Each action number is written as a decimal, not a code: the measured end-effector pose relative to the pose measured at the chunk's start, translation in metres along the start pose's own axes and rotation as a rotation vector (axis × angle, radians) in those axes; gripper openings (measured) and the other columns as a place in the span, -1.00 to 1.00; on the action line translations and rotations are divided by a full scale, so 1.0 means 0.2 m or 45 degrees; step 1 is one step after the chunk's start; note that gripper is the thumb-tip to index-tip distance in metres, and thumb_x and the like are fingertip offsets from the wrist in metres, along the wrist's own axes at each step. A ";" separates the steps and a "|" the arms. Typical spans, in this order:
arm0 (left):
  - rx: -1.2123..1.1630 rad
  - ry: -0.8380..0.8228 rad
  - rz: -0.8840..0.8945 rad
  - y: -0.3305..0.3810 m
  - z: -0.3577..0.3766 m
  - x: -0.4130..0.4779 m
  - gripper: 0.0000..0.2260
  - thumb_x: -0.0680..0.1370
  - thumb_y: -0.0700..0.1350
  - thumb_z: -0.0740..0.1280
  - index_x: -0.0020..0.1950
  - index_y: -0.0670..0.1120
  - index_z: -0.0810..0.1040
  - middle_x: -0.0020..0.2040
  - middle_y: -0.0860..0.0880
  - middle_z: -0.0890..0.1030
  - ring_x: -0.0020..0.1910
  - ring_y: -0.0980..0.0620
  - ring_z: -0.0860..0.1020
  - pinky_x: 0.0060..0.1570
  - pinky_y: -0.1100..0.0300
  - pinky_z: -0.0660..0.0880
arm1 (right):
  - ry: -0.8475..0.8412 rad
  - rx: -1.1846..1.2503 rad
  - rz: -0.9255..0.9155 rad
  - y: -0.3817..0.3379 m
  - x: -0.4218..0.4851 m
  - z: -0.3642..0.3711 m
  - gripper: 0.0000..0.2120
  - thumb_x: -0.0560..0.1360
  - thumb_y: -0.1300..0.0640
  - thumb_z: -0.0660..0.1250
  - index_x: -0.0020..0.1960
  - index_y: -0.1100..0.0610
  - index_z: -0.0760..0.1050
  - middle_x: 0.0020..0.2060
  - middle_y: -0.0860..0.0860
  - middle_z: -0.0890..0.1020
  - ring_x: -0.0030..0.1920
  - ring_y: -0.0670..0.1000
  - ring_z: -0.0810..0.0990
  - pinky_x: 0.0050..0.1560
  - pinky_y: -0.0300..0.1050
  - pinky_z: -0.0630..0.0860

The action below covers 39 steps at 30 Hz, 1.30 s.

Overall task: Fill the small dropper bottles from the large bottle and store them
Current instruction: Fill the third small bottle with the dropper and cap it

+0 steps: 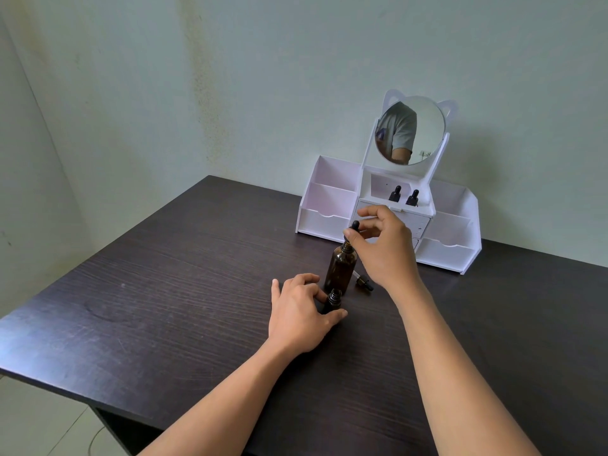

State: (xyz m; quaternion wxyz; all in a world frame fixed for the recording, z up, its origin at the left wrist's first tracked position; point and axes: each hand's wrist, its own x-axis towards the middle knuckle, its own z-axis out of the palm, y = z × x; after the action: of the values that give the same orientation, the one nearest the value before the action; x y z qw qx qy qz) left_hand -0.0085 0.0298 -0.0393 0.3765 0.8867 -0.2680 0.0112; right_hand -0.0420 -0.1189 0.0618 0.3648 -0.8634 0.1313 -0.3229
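Observation:
A large amber bottle (339,268) stands upright on the dark table (164,291). My right hand (385,245) pinches the black dropper cap (354,226) at the large bottle's neck. In front of it, my left hand (301,311) grips a small dark bottle (333,301) whose threaded neck is uncapped. A loose small dropper cap (364,283) lies on the table just right of the large bottle. Two capped small dropper bottles (394,194) (412,198) stand in the middle compartment of the white organizer (329,222).
The white organizer has open side bins, small drawers and a round cat-eared mirror (411,130), and stands against the wall at the table's back. The table's left edge and front-left corner lie near my left arm.

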 end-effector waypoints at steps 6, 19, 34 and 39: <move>0.005 -0.011 -0.002 0.00 0.00 0.00 -0.73 0.40 0.30 0.45 -0.10 0.16 0.58 0.40 0.15 0.43 0.43 0.14 0.32 0.56 -0.15 -0.13 | -0.058 -0.007 0.038 0.03 0.00 0.01 -0.68 0.47 0.07 0.49 0.18 -0.02 0.49 -0.09 -0.15 0.66 -0.06 -0.15 0.63 -0.14 -0.36 0.44; -0.008 0.026 0.009 0.00 0.00 -0.01 -0.71 0.38 0.29 0.48 -0.10 0.13 0.59 0.37 0.15 0.46 0.39 0.16 0.35 0.55 -0.12 -0.10 | -0.006 -0.067 0.259 0.20 -0.01 -0.05 -0.82 0.54 0.05 0.39 0.11 0.07 0.55 -0.11 -0.14 0.59 -0.12 -0.17 0.56 -0.01 -0.16 0.54; 0.016 0.015 0.005 0.01 0.00 -0.01 -0.71 0.39 0.29 0.47 -0.07 0.12 0.61 0.38 0.15 0.45 0.41 0.16 0.33 0.56 -0.14 -0.10 | -0.159 -0.428 0.395 0.37 -0.17 0.03 -0.82 0.50 0.12 0.42 0.10 0.04 0.57 -0.04 -0.06 0.64 -0.10 -0.06 0.58 -0.12 -0.18 0.48; 0.007 0.024 0.001 0.00 0.00 0.00 -0.72 0.38 0.29 0.48 -0.11 0.13 0.59 0.37 0.15 0.46 0.40 0.16 0.34 0.55 -0.13 -0.09 | 0.069 -0.216 0.297 0.29 -0.19 -0.08 -0.81 0.50 0.18 0.41 0.11 0.08 0.62 -0.03 -0.04 0.63 -0.12 -0.20 0.57 -0.11 -0.38 0.41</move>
State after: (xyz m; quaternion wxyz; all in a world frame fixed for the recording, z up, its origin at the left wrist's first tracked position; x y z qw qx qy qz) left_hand -0.0095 0.0299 -0.0394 0.3765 0.8875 -0.2648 0.0202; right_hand -0.0805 -0.1515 0.0111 0.3219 -0.8610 0.2673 -0.2893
